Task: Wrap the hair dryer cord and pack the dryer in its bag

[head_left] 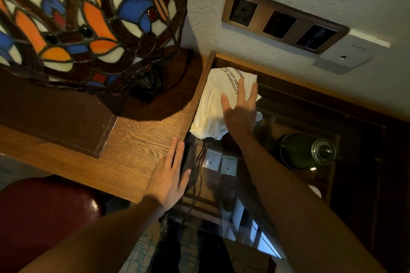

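Observation:
A white cloth drawstring bag (213, 104) with dark printed text lies on a glass shelf beside the wooden desk, its gathered mouth toward me and a dark drawstring (200, 153) hanging down from it. The hair dryer is hidden; I cannot tell whether it is inside. My right hand (240, 108) lies flat on the bag, fingers spread, gripping nothing. My left hand (169, 177) rests flat on the right edge of the desk (137, 139), fingers straight and together.
A stained-glass lamp (88, 17) stands on the desk at the left. A brown three-socket wall plate (281, 20) sits above the shelf. Below the glass are a dark green bottle (306, 150) and two small sachets (219, 163). A red chair (46, 213) is at lower left.

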